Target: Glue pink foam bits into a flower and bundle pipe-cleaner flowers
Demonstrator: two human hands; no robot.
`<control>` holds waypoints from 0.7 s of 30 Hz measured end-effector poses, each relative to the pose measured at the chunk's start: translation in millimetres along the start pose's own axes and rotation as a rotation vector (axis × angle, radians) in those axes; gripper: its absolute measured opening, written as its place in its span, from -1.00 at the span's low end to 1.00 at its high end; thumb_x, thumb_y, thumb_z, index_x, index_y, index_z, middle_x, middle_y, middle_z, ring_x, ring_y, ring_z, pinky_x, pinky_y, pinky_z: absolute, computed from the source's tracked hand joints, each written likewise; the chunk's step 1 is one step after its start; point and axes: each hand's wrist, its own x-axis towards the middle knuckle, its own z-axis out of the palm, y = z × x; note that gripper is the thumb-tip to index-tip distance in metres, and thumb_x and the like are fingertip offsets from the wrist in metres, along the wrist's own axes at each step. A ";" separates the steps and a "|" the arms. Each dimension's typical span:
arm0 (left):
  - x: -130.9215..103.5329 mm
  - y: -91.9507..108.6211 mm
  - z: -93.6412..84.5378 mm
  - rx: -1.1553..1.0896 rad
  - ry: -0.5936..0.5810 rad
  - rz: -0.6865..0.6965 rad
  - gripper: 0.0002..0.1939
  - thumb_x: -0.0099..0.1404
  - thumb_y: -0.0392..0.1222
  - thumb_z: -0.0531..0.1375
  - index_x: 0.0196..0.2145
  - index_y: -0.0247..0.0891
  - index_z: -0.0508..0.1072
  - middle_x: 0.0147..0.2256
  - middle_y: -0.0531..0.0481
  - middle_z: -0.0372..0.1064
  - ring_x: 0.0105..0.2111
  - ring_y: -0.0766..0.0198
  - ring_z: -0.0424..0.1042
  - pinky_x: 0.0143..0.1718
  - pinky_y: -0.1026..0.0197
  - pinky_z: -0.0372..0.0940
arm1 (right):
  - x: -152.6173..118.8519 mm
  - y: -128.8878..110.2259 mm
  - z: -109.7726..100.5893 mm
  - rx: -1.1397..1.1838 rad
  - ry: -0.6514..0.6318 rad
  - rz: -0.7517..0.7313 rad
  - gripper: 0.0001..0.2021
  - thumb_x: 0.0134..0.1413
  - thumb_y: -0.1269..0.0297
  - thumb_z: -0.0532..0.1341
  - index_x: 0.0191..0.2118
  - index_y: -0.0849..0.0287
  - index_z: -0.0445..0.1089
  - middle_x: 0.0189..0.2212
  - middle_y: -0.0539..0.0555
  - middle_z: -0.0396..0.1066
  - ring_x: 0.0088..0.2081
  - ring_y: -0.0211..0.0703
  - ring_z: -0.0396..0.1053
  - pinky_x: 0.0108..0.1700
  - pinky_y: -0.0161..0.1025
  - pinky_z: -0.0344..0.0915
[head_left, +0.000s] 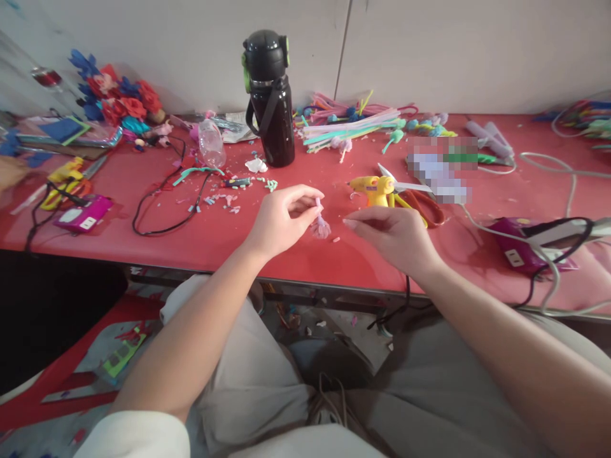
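Observation:
My left hand (289,216) pinches a small pink and lilac piece (321,226) between thumb and fingertips, its frilly end hanging down over the red table (305,257). To the right of it, my right hand (394,235) has thumb and forefinger pressed together; anything between them is too small to make out. A yellow glue gun (372,187) lies just beyond my right hand, beside scissors (427,207) with orange-red handles. One small pink bit (336,240) rests on the table between my hands.
A black bottle (277,121) stands at the back, near a clear plastic bottle (211,145). Pastel pipe cleaners (353,130) lie behind. Purple power boxes (84,214) with cables sit left and right. Red and blue flowers (124,102) are at the back left.

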 end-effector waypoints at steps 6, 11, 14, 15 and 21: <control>-0.3 0.4 0.7 0.003 -0.009 0.010 -0.85 0.29 -0.34 0.34 -0.16 -0.24 0.61 -0.24 -0.05 0.67 -0.24 0.22 0.66 -0.06 0.17 0.59 | 0.1 -3.3 0.4 -0.139 0.014 -0.059 -0.82 0.13 0.11 0.39 -0.40 0.07 0.59 -0.43 0.09 0.60 -0.42 -0.10 0.49 -0.31 -0.13 0.46; -0.6 0.6 4.1 0.018 -0.012 -0.002 -0.83 0.29 -0.36 0.34 -0.15 -0.24 0.63 -0.26 -0.05 0.67 -0.25 0.21 0.67 -0.10 0.17 0.61 | -1.5 -3.8 2.8 -0.255 0.001 -0.273 -0.86 0.21 0.22 0.27 -0.29 0.04 0.60 -0.31 0.09 0.61 -0.34 -0.10 0.47 -0.20 -0.09 0.46; -1.6 0.7 5.9 0.007 -0.010 -0.010 -0.80 0.29 -0.36 0.34 -0.13 -0.24 0.65 -0.24 -0.06 0.68 -0.24 0.19 0.68 -0.08 0.13 0.61 | -2.6 -5.3 4.8 -0.304 -0.015 -0.331 -0.84 0.21 0.26 0.25 -0.31 0.03 0.60 -0.32 0.09 0.59 -0.32 -0.08 0.47 -0.18 -0.08 0.45; -2.0 0.6 6.5 0.004 -0.010 -0.013 -0.80 0.28 -0.37 0.35 -0.13 -0.24 0.66 -0.24 -0.06 0.68 -0.24 0.18 0.68 -0.08 0.12 0.62 | -2.9 -6.0 5.5 -0.316 -0.019 -0.346 -0.84 0.21 0.28 0.24 -0.32 0.03 0.60 -0.34 0.09 0.58 -0.33 -0.08 0.47 -0.19 -0.08 0.45; -2.8 0.2 7.4 0.004 -0.004 -0.018 -0.79 0.28 -0.38 0.35 -0.13 -0.24 0.67 -0.24 -0.08 0.68 -0.23 0.15 0.68 -0.06 0.09 0.62 | -3.8 -7.4 9.2 -0.416 -0.017 -0.444 -0.81 0.23 0.34 0.21 -0.36 0.04 0.58 -0.38 0.10 0.53 -0.31 -0.06 0.46 -0.19 -0.09 0.44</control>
